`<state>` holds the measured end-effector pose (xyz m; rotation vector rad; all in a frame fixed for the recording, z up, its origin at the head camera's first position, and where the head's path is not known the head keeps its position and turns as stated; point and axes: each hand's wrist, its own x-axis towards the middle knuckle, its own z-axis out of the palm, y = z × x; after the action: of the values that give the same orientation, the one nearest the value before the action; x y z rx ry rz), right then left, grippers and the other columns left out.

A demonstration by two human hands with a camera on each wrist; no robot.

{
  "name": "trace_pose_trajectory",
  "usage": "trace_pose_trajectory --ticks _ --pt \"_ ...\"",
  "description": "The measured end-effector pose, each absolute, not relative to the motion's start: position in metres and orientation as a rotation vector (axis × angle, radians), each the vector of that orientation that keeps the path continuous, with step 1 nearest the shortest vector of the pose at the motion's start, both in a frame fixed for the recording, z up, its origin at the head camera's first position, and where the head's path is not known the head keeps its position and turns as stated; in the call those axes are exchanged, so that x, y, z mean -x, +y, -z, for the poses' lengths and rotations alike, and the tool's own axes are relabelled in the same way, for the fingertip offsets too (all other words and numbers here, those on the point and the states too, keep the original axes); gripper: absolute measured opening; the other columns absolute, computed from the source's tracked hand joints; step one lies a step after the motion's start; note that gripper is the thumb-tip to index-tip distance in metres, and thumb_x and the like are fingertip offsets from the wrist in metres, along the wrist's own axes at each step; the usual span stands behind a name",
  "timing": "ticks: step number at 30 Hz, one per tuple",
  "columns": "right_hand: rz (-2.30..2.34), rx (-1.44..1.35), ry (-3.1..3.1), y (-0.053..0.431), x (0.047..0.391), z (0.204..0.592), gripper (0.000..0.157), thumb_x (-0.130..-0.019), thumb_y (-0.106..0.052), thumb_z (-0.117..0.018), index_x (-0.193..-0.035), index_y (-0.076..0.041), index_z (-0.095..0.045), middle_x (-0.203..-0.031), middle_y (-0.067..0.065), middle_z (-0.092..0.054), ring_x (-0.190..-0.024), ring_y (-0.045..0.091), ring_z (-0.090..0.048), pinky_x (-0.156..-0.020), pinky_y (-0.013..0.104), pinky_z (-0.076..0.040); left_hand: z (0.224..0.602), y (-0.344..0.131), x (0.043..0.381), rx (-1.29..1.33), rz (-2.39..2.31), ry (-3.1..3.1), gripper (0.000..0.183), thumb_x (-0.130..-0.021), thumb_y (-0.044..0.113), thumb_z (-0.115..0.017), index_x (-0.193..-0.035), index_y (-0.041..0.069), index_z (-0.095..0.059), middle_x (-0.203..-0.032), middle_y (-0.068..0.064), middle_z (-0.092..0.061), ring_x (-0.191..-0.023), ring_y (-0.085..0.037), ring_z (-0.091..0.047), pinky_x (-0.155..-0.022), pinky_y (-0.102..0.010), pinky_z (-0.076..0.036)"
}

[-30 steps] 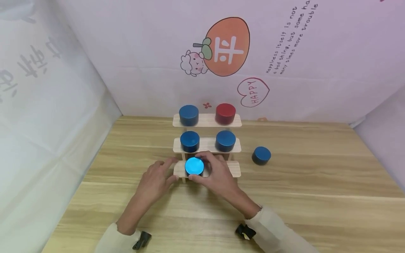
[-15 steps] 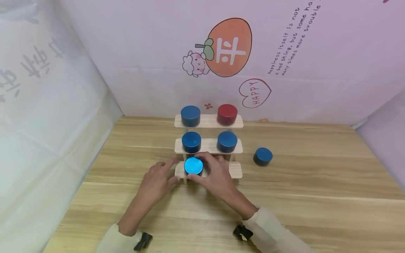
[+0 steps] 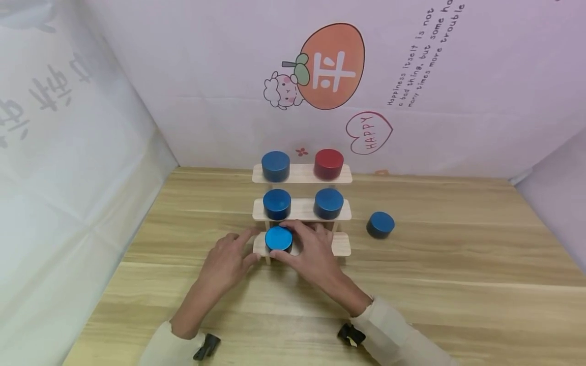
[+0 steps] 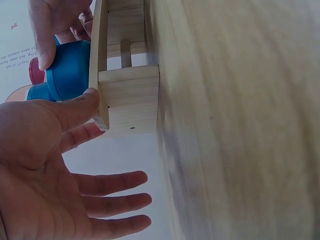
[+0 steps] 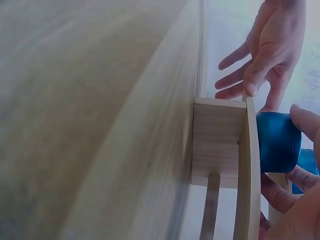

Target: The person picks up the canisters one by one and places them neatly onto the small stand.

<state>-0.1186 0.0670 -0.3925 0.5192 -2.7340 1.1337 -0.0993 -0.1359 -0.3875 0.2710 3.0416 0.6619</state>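
Between thumb and fingers, my right hand (image 3: 317,258) grips a short blue cylinder (image 3: 278,238), which looks like a round tin, upright on the left part of the bottom step. That step belongs to a three-step pale wooden display stand (image 3: 341,244). My left hand (image 3: 224,264) holds the stand's left end, with thumb at the front edge and forefinger behind; in the left wrist view its other fingers (image 4: 117,205) stick out straight. On the middle step stand two blue cylinders (image 3: 276,204); on the top one, a blue cylinder (image 3: 275,166) and a red cylinder (image 3: 328,164).
Another blue cylinder (image 3: 380,225) stands on the wood-grain table (image 3: 439,274), right of the stand. A printed white cloth (image 3: 220,76) hangs behind the table, with pale cloth at both sides. Black clips (image 3: 351,334) sit at the sleeve cuffs.
My right hand has shifted the gripped blue cylinder slightly left along the bottom step, and its bright top glare has dimmed. My left hand stays at the stand's end.
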Motion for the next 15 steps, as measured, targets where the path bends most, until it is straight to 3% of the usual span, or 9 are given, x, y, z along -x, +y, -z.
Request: trace_pose_trajectory --ticks 15 --pt "-1.137 -0.58 -2.741 0.0728 0.1172 0.3912 0.07 -0.074 -0.041 -0.089 -0.135 -0.023 -0.06 -0.136 0.003 -0.062 -0.122 0.036 -0.046 -0.091 0.056 -0.028 0.3842 -0.1361 0.099 -0.269 -0.626 3.039 0.053 -0.092 0.024 -0.075 -0.141 0.016 -0.055 -0.119 -0.022 -0.062 -0.108 -0.041 -0.059 -0.083 -0.057 -0.051"
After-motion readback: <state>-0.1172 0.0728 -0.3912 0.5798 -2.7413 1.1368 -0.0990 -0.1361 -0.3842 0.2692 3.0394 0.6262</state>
